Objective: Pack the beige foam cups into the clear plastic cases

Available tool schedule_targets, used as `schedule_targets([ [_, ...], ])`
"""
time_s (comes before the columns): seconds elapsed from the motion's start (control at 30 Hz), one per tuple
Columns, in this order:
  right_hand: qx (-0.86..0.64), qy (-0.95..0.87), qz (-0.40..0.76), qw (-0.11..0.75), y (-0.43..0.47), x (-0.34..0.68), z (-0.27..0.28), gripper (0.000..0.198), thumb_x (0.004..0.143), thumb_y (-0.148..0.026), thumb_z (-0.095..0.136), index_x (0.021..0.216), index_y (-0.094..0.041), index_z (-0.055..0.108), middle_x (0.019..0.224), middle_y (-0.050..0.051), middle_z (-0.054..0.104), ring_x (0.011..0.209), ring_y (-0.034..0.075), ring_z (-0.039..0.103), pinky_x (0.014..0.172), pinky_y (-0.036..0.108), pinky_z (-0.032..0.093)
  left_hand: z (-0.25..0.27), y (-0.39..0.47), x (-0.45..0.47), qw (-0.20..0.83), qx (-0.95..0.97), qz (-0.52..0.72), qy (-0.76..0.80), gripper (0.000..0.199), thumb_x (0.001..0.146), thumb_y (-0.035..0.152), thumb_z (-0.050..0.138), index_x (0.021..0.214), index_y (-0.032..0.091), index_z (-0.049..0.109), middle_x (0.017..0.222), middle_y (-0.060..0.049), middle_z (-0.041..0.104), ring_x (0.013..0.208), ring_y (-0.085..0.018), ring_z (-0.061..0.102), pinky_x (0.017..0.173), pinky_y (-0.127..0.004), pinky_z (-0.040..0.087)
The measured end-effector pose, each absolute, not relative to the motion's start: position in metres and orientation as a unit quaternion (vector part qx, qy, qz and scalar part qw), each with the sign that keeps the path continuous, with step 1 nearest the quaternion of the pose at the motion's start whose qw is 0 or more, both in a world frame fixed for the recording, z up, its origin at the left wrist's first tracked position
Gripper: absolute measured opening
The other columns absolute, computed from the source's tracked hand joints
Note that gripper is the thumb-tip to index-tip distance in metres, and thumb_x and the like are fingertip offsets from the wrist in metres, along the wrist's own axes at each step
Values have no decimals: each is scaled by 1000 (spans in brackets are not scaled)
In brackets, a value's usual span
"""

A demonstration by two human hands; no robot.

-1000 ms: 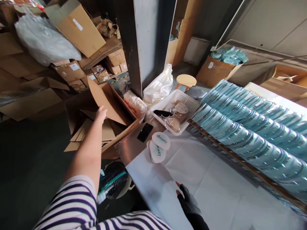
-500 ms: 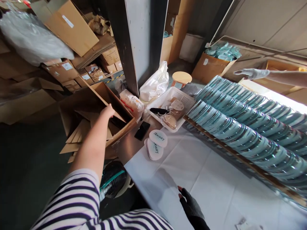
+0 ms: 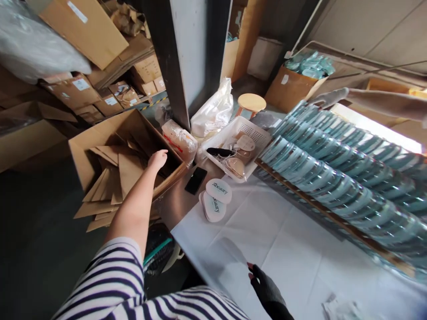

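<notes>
My bare left hand (image 3: 158, 161) is over the right side of an open cardboard box (image 3: 78, 144). Its fingers are loosely bent, and nothing shows in them. Flat cardboard pieces (image 3: 130, 175) lie at angles in the box, some sticking out over its near edge. My right hand (image 3: 267, 286), in a black fingerless glove, is low over the white table covering (image 3: 283, 240). Its fingertips pinch the edge of a see-through rounded sheet (image 3: 230, 250), whose exact kind I cannot make out. White oval pieces (image 3: 215, 209) printed with "beauty" lie beyond it.
A dark phone (image 3: 195, 181) lies near the table corner beside a white plastic basket (image 3: 238, 173) of small items. Rows of upright teal glassy discs (image 3: 327, 178) stand on the right. Another person's gloved hand (image 3: 330, 97) reaches behind them. A pillar (image 3: 198, 58) rises behind the table.
A long cardboard piece by my left hand has left its grasp and no longer stands above the box. My left hand has moved slightly right; the other person's hand has moved left.
</notes>
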State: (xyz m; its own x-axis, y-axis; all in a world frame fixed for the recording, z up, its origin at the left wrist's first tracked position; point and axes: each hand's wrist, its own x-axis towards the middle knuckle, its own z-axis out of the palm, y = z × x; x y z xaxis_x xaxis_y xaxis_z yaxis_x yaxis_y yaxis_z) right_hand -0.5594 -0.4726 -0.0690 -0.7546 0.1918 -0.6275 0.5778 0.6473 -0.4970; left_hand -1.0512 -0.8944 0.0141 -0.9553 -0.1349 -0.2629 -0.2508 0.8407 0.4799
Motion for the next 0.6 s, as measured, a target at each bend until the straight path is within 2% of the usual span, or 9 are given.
schedule_targets([
  [0.17,217,879,-319,280,-486,-560,-32,51,87,-35,42,129,-17,64,128,10,66,118,27,63,101,40,48,54,-795,-1041,-24,140,326,935,38,92,27,46,123,20,66,115,-7,72,107,-23,67,98,-32,50],
  [0.3,261,880,-322,231,-463,-546,-11,43,89,-30,49,128,-19,64,124,9,68,114,26,64,98,38,49,69,-695,-1018,-65,312,374,871,39,87,30,52,124,22,63,129,-4,65,122,-22,59,110,-33,43],
  [0.37,313,871,-340,166,-430,-530,-5,42,90,-31,49,128,-18,63,125,10,68,116,24,64,99,37,49,70,-648,-1010,-80,352,395,845,45,82,30,58,126,23,59,136,-4,60,130,-22,52,115,-34,37],
  [0.47,400,854,-331,24,-355,-504,8,45,91,-33,50,131,-15,59,129,13,65,121,24,61,104,40,46,68,-588,-1010,-76,329,413,846,56,77,31,65,131,23,53,147,-4,51,138,-24,43,118,-37,32],
  [0.53,451,829,-319,-85,-294,-492,23,50,91,-35,51,137,-15,54,135,14,60,127,25,56,108,43,42,68,-557,-1009,-44,268,404,873,64,79,39,65,136,15,48,151,-9,45,140,-28,40,117,-42,31],
  [0.6,487,792,-324,-174,-233,-489,42,58,88,-37,55,142,-16,48,143,15,53,133,26,50,111,43,38,71,-535,-1000,-24,222,375,900,78,84,49,61,136,-4,38,149,-19,43,136,-35,41,109,-51,35],
])
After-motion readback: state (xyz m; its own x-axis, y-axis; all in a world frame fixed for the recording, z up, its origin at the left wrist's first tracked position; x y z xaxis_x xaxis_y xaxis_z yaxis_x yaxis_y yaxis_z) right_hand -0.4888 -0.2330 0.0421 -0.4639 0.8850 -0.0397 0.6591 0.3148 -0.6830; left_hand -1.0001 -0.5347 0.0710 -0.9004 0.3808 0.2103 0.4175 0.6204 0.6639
